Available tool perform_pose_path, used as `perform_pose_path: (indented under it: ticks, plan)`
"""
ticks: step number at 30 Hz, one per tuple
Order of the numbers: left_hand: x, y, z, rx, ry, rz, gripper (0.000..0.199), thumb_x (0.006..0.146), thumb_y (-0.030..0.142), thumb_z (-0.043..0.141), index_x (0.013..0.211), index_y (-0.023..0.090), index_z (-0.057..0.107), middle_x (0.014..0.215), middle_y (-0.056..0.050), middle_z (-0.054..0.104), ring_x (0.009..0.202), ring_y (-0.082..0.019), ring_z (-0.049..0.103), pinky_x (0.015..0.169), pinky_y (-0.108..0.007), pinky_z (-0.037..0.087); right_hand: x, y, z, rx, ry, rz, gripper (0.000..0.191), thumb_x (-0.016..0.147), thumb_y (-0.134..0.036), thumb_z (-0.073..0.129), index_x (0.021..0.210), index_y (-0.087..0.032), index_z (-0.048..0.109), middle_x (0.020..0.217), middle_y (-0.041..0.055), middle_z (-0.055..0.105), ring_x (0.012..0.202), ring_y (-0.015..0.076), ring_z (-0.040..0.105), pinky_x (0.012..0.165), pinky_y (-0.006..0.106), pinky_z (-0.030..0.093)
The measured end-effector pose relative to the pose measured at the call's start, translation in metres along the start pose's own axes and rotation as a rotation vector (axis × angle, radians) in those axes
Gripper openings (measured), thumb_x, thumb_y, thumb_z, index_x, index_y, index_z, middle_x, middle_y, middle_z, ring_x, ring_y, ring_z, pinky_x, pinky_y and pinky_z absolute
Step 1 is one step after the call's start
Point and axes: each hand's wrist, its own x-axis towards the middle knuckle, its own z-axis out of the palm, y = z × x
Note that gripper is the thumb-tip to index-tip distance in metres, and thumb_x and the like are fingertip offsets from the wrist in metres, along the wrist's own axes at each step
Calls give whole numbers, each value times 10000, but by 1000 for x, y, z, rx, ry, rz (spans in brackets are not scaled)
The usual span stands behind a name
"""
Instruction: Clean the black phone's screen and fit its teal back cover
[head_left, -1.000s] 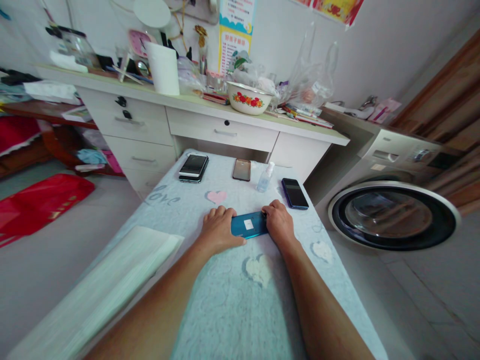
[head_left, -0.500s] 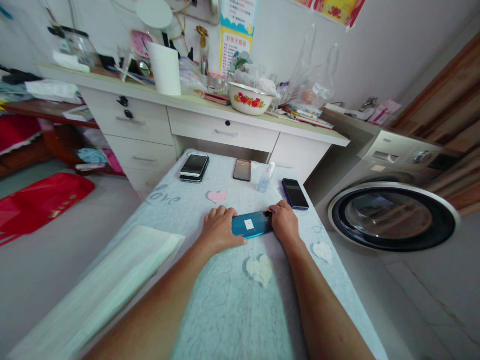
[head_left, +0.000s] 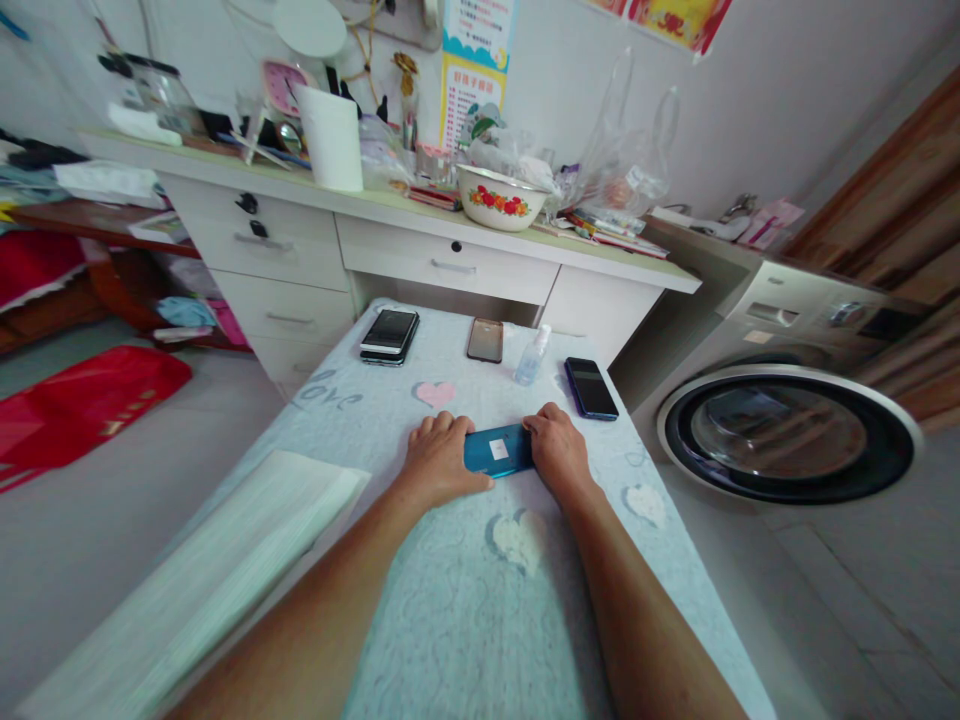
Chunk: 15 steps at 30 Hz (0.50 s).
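Observation:
A blue smartphone (head_left: 481,458) with a small white label on its back lies low over the cloth-covered table, back side up. My left hand (head_left: 441,460) grips its left end, thumb along the near edge and fingers at the far side. Over the right end is my right hand (head_left: 556,444), closed with bent fingers against the phone's back; whether it holds anything small there is hidden. Beyond the hands stand a clear spray bottle (head_left: 533,355) and a brownish phone case (head_left: 485,340). A dark phone (head_left: 592,388) lies just past my right hand.
Stacked phones (head_left: 389,335) sit at the table's far left corner. A folded pale cloth (head_left: 202,570) lies along the left edge. Behind is a white desk (head_left: 450,255) bearing a flowered bowl (head_left: 501,197) and a paper roll (head_left: 330,140). A washing machine (head_left: 787,430) stands at right.
My right hand has slid a little left along the phone's back, covering its right end. My left hand and the phone have stayed in place.

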Motion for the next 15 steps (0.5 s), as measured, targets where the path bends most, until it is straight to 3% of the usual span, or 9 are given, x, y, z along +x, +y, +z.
perform_pose_path:
  ticks: [15]
  plan:
    - [0,-1,1,-6,-1,-3,704,528,590,717,1131,281,526,1152,-74,532,1113,-313,486,935,-440,395,-14,4,-10,40,-32,14,300,955,-191,430,968,-231,727,1003,65,622,937,173,558,746,241,372]
